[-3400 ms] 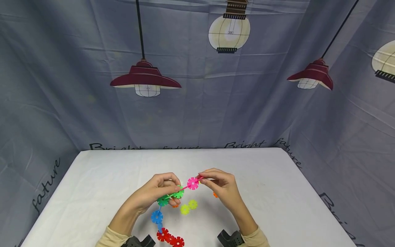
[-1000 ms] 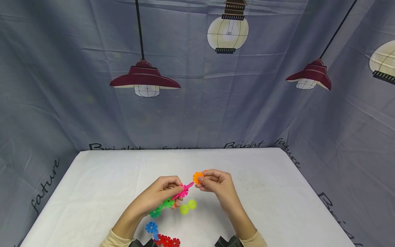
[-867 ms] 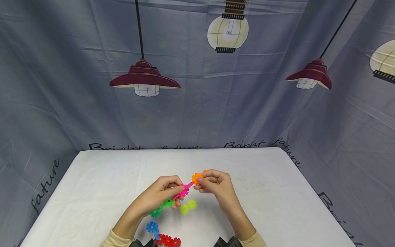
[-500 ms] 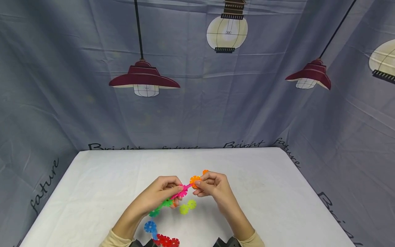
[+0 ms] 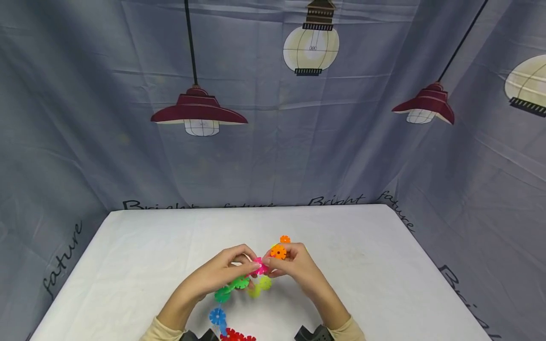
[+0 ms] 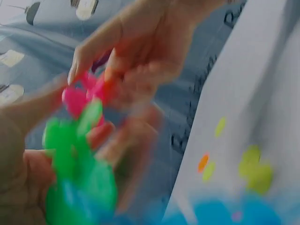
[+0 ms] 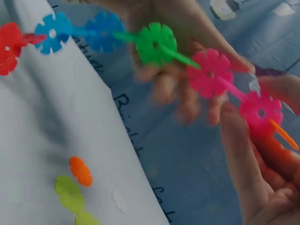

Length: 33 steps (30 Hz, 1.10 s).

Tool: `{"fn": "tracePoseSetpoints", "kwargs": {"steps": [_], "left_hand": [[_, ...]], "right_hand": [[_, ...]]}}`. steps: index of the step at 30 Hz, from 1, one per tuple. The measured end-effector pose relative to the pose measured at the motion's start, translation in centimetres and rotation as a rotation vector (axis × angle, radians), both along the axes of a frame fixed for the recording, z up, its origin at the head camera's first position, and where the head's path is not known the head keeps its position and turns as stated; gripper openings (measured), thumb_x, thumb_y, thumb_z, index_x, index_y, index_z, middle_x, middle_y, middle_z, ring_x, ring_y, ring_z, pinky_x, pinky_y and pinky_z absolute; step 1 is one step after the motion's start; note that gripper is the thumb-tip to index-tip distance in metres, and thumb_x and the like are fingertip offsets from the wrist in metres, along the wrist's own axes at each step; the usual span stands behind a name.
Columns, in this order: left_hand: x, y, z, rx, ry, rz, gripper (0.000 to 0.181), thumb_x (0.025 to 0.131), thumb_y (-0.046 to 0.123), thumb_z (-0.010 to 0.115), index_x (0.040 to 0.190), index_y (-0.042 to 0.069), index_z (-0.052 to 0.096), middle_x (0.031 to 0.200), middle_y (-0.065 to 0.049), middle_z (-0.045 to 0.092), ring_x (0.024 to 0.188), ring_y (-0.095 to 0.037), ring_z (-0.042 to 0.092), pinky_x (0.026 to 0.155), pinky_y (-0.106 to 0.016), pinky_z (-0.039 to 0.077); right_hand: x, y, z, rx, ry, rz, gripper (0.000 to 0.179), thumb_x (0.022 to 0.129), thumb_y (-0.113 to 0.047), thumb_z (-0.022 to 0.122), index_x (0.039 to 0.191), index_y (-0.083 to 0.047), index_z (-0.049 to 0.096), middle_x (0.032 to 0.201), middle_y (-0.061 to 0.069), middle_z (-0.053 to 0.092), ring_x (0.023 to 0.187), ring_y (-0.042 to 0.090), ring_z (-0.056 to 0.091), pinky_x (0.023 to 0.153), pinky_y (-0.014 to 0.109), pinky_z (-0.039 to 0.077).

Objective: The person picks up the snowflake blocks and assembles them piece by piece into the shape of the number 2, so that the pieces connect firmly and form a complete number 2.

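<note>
A chain of slotted plastic snowflake discs runs between my hands: red discs [image 5: 234, 336], blue discs [image 5: 217, 316], green discs [image 7: 156, 43], pink discs [image 7: 210, 73] and an orange disc [image 5: 278, 251] at the right end. My left hand [image 5: 223, 271] pinches the pink part, its other fingers loosely bent below. Thumb and finger of my right hand [image 5: 297, 265] pinch the end pink disc [image 7: 261, 113], into which the orange disc's edge is slotted. The left wrist view is blurred, with green discs [image 6: 77, 173] hanging before the left palm.
Loose yellow-green discs [image 5: 265, 283] lie on the white table [image 5: 362, 265] below the hands. Another orange disc [image 5: 285, 239] shows beyond the right hand, and one more orange disc [image 7: 80, 171] lies beside the yellow-green ones. A printed curtain [image 5: 264, 166] stands behind the table.
Earlier my right hand brought the orange disc to the pink end, and it joined there. Now that hand has shifted from orange to pink, and both hands are closer together.
</note>
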State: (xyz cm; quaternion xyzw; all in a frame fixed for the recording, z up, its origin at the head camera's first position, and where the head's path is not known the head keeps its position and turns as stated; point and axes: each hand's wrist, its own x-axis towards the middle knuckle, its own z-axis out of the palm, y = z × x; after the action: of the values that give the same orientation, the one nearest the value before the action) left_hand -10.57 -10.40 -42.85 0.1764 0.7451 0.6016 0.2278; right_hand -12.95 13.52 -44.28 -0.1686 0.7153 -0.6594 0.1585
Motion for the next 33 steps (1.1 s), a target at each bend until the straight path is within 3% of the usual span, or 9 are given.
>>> {"fn": "tracePoseSetpoints", "kwargs": {"steps": [4,7,9,12,15,18,24,29,33], "left_hand": [[0.0,-1.2,-0.6,-0.101,-0.023,0.039,0.054,0.09,0.038,0.08,0.132,0.016,0.055,0.106,-0.008,0.071,0.086,-0.026,0.074,0.076,-0.037,0.058],[-0.1,-2.6,-1.4,-0.114,-0.018,0.045,0.062,0.086,0.024,0.084,0.136,0.012,0.05,0.103,-0.011,0.071,0.08,-0.027,0.072,0.074,-0.035,0.057],[-0.3,-3.5,-1.6,-0.121,-0.001,0.076,0.063,0.085,0.017,0.083,0.136,0.008,0.048,0.101,-0.012,0.069,0.079,-0.029,0.073,0.069,-0.033,0.055],[-0.7,-5.0,-1.7,-0.163,0.053,0.143,0.05,0.086,0.01,0.081,0.126,0.003,0.051,0.1,-0.013,0.066,0.079,-0.032,0.075,0.063,-0.032,0.054],[-1.4,-6.0,-1.7,-0.282,0.154,0.191,0.035,0.084,0.008,0.082,0.109,0.003,0.058,0.097,-0.009,0.068,0.077,-0.025,0.071,0.06,-0.031,0.051],[-2.5,-5.8,-1.9,-0.428,0.261,0.203,0.025,0.08,0.006,0.085,0.092,0.007,0.063,0.089,-0.002,0.069,0.077,-0.017,0.062,0.064,-0.031,0.05],[-4.3,-3.7,-2.7,-0.613,0.317,0.239,0.027,0.074,0.002,0.088,0.085,0.011,0.065,0.085,-0.001,0.066,0.081,-0.018,0.054,0.068,-0.033,0.047],[-5.2,-2.8,-4.2,-0.677,0.334,0.277,0.027,0.076,0.004,0.088,0.089,0.013,0.066,0.094,-0.003,0.069,0.089,-0.02,0.057,0.08,-0.044,0.052],[-5.2,-2.8,-4.9,-0.696,0.409,0.351,0.03,0.08,0.006,0.086,0.103,0.011,0.07,0.108,-0.006,0.07,0.102,-0.026,0.063,0.09,-0.051,0.055]], "right_hand": [[-0.3,0.5,-0.1,-0.056,-0.055,-0.179,0.029,0.093,-0.017,0.075,0.104,0.009,0.07,0.087,0.002,0.077,0.076,0.016,0.075,0.076,0.036,0.065],[-0.5,1.0,-0.5,-0.067,-0.108,-0.232,0.03,0.094,-0.017,0.075,0.107,0.009,0.07,0.088,0.003,0.078,0.079,0.017,0.076,0.078,0.036,0.065],[-0.5,1.4,-1.0,-0.031,-0.149,-0.2,0.029,0.094,-0.018,0.074,0.107,0.008,0.071,0.089,0.003,0.078,0.079,0.017,0.076,0.079,0.036,0.065],[0.2,1.3,-2.0,0.074,-0.206,-0.055,0.028,0.094,-0.02,0.074,0.104,0.006,0.074,0.087,0.004,0.078,0.078,0.014,0.075,0.075,0.033,0.065],[1.2,0.2,-3.6,0.173,-0.254,0.109,0.026,0.092,-0.024,0.075,0.098,0.001,0.078,0.084,0.004,0.079,0.072,0.01,0.071,0.065,0.025,0.061],[2.4,-1.5,-5.1,0.232,-0.302,0.192,0.023,0.089,-0.027,0.079,0.09,-0.004,0.08,0.073,0.002,0.076,0.059,0.006,0.065,0.053,0.019,0.056],[3.8,-4.5,-6.8,0.261,-0.356,0.174,0.025,0.085,-0.03,0.084,0.074,-0.01,0.074,0.056,-0.004,0.065,0.042,0.004,0.059,0.042,0.016,0.049],[4.0,-5.9,-7.3,0.233,-0.37,0.156,0.032,0.087,-0.033,0.083,0.071,-0.009,0.07,0.056,-0.002,0.067,0.041,0.006,0.06,0.041,0.016,0.049],[3.7,-6.9,-7.3,0.224,-0.356,0.101,0.034,0.088,-0.034,0.082,0.073,-0.008,0.067,0.061,0.0,0.067,0.043,0.007,0.06,0.043,0.018,0.051]]}}
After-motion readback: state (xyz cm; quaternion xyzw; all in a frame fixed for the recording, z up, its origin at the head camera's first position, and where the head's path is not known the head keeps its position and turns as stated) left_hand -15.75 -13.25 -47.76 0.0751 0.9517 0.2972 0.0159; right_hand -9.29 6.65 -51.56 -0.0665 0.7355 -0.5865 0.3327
